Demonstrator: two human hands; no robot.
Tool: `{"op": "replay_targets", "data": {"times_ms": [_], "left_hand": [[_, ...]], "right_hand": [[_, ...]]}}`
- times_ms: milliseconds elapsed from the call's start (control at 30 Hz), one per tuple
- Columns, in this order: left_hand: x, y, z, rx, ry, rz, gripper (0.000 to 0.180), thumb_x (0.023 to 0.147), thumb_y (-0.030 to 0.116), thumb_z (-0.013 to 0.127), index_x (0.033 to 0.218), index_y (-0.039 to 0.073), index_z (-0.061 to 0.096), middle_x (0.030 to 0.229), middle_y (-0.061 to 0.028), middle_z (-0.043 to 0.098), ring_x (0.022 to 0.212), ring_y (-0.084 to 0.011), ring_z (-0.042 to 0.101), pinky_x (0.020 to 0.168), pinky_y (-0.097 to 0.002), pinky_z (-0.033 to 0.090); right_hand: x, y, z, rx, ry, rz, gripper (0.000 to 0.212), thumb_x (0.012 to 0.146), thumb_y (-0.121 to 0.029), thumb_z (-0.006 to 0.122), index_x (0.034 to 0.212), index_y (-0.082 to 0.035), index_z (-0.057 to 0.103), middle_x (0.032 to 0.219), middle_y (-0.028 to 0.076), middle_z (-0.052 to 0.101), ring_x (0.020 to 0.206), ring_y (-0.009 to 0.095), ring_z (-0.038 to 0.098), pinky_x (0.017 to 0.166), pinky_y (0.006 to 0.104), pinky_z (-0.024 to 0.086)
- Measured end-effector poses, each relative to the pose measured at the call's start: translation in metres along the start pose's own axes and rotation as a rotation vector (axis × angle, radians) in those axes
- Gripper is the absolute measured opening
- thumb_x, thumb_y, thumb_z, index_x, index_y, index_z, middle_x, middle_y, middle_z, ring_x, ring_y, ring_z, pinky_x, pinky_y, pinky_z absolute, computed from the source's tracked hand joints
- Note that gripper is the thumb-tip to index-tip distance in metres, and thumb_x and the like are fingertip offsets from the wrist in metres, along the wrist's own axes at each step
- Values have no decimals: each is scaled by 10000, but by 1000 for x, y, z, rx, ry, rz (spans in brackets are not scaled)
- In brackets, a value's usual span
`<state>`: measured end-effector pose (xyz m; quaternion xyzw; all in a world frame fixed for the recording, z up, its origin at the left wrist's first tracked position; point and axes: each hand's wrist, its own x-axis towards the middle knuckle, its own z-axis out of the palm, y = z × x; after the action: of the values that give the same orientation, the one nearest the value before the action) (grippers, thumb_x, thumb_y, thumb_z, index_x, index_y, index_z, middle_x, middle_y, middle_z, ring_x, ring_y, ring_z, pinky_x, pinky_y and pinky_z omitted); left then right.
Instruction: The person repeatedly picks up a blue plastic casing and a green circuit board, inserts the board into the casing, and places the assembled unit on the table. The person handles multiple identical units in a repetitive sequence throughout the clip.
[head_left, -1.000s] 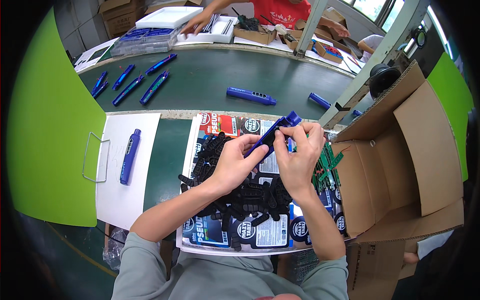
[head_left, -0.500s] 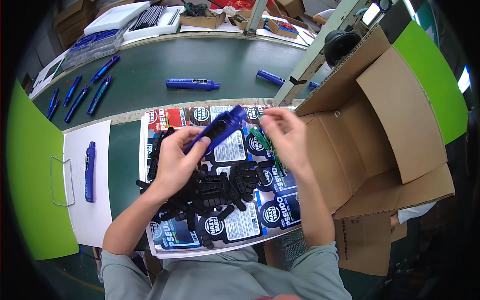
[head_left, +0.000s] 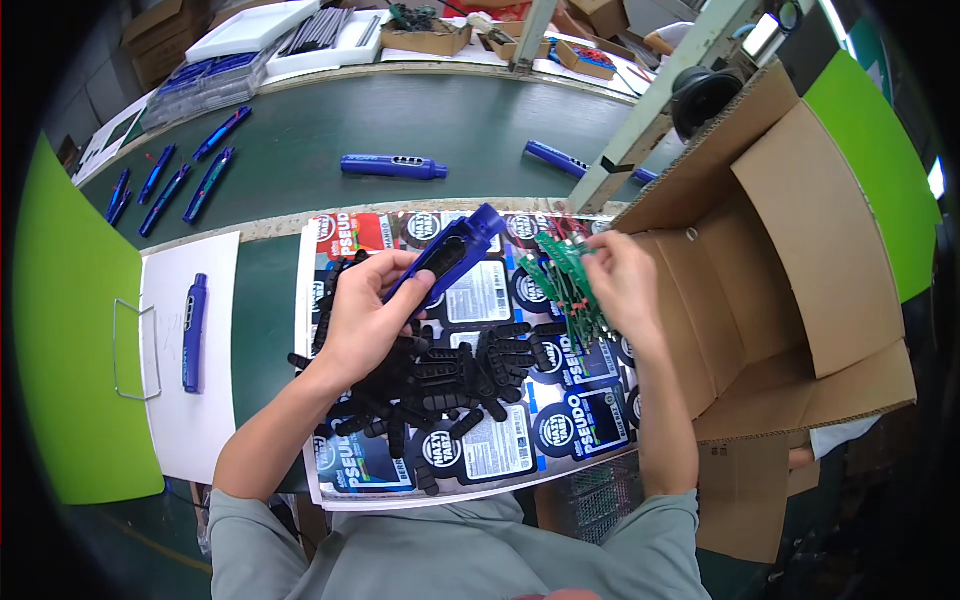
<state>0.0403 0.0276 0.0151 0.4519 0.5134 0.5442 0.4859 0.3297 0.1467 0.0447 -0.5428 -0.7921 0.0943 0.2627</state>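
Note:
My left hand (head_left: 362, 318) is wrapped round a blue tubular plastic casing (head_left: 468, 248), tilted up to the right. A long opening with a dark inside runs along its upper face. My right hand (head_left: 626, 286), its fingers pinched together, is at the upper end of a bundle of green circuit boards (head_left: 562, 272) with thin red wires. It seems to grip one board's end, though the fingers partly cover it. Below my left hand lies a heap of small black ribbed plastic pieces (head_left: 440, 375), on printed sheets (head_left: 500, 440) with label designs.
An open cardboard box (head_left: 720, 300) stands at the right. Beyond the sheets, a blue casing (head_left: 393, 167) lies on the green bench (head_left: 300, 120), with several others (head_left: 208, 185) at the left. One more casing (head_left: 194, 333) rests on white paper beside a green panel (head_left: 80, 350). A metal post (head_left: 640, 120) rises behind.
My right hand has moved right and slightly down, away from the casing, to the circuit boards. My left hand still holds the casing. The whole view has shifted slightly.

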Motion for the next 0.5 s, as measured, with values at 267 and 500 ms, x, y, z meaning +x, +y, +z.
{"op": "replay_targets", "data": {"times_ms": [267, 500], "left_hand": [[-1, 1, 0, -203, -55, -72, 263, 1017, 179, 634, 1205, -3, 599, 929, -60, 708, 706, -76, 632, 569, -220, 514], [-8, 1, 7, -357, -140, 12, 461, 1085, 308, 498, 1432, 4, 509, 1067, -70, 694, 885, -90, 647, 777, -263, 557]], "right_hand": [[-15, -92, -41, 790, 208, -195, 303, 952, 56, 612, 1250, 66, 557, 1003, 54, 619, 851, 72, 580, 757, 218, 507], [-34, -128, -5, 987, 115, -191, 364, 931, 78, 637, 1285, 54, 558, 1033, 86, 641, 906, 107, 643, 794, 242, 537]]}}
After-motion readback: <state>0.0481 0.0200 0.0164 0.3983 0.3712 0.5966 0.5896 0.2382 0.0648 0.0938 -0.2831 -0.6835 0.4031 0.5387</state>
